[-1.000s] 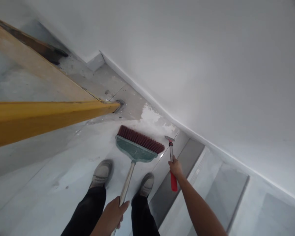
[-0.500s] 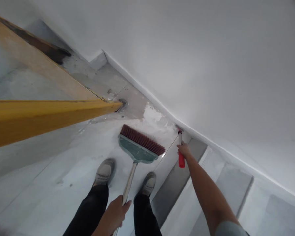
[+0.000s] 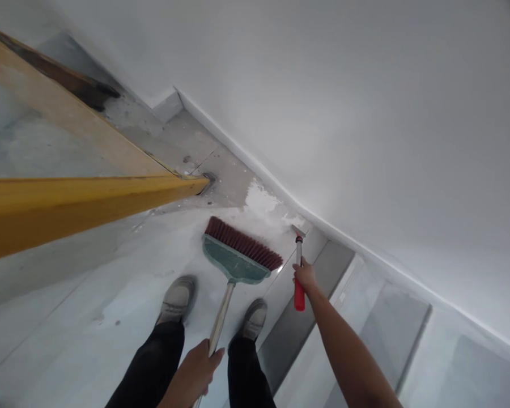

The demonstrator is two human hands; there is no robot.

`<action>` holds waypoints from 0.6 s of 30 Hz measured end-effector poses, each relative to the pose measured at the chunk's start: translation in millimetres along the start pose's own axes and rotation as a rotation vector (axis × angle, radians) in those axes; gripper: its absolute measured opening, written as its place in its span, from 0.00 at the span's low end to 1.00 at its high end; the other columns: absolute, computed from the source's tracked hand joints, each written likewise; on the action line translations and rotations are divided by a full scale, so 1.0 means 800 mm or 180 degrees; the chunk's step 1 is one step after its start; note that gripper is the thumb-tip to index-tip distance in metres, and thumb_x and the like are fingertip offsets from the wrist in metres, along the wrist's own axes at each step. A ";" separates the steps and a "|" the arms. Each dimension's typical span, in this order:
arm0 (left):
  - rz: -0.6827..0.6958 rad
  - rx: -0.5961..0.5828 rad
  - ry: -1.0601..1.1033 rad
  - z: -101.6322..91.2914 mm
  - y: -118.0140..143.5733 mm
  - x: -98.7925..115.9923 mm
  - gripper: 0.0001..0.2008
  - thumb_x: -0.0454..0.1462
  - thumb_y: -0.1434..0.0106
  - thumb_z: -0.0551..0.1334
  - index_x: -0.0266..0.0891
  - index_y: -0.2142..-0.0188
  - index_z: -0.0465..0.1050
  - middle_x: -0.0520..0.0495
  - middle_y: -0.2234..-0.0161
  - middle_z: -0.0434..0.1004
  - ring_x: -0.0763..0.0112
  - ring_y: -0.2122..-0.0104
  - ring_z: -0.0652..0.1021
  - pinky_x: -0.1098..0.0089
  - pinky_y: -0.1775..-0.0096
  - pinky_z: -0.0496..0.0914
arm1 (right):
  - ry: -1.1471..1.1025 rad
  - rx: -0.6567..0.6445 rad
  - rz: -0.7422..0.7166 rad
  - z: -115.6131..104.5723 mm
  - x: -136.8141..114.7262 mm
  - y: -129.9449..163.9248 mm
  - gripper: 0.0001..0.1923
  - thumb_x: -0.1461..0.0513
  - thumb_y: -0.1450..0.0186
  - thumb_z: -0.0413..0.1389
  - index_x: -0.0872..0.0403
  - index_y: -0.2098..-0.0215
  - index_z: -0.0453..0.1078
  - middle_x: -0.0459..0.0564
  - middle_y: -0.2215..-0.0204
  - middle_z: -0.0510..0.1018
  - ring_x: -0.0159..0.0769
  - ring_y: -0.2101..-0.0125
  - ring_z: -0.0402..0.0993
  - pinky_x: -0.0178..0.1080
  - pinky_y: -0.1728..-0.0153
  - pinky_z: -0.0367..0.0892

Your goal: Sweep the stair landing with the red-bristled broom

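Below, broom handle (image 3: 221, 317) cut off — left hand (image 3: 196, 367) curled round it; right hand (image 3: 305, 276) clasps partly covered scraper (image 3: 299, 297).

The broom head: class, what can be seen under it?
Pale floor shows around the broom head and its dark red bristles. Whatever lies directly beneath them is covered and cannot be seen.

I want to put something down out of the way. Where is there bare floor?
The widest bare patch is the floor between the yellow beam and the left shoe, with only small marks on it. It is crowded further forward, where the broom head, white patch and red-handled scraper in the right hand sit close together.
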State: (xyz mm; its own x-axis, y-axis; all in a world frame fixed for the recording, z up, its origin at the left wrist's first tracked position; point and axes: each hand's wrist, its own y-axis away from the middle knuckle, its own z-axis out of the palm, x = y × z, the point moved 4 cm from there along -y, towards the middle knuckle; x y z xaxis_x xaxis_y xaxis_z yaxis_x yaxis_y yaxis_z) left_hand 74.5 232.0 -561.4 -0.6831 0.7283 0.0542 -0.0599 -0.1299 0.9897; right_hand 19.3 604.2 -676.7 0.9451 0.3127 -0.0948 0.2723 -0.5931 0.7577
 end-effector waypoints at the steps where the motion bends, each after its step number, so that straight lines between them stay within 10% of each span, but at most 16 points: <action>1: 0.0002 -0.0015 0.0012 0.000 0.000 0.000 0.10 0.39 0.31 0.48 0.37 0.67 0.59 0.54 0.80 0.62 0.76 0.83 0.65 0.76 0.79 0.59 | -0.0104 0.0031 0.0022 -0.003 -0.006 -0.003 0.18 0.63 0.38 0.51 0.57 0.50 0.66 0.39 0.84 0.65 0.29 0.84 0.67 0.29 0.82 0.66; 18: 0.0092 -0.0073 0.0065 -0.001 -0.001 -0.005 0.12 0.42 0.32 0.52 0.39 0.70 0.58 0.52 0.80 0.64 0.75 0.83 0.67 0.74 0.78 0.60 | 0.0862 -0.0157 -0.0116 0.011 -0.026 0.020 0.14 0.63 0.36 0.51 0.60 0.54 0.69 0.52 0.72 0.77 0.35 0.73 0.75 0.34 0.72 0.68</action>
State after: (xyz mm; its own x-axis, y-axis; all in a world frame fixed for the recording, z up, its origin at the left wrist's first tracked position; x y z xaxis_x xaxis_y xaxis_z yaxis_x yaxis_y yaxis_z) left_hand 76.6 228.8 -562.6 -0.6995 0.7102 0.0797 -0.0565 -0.1662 0.9845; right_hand 5.7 581.8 -668.0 0.8503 0.5241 0.0485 0.2898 -0.5431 0.7881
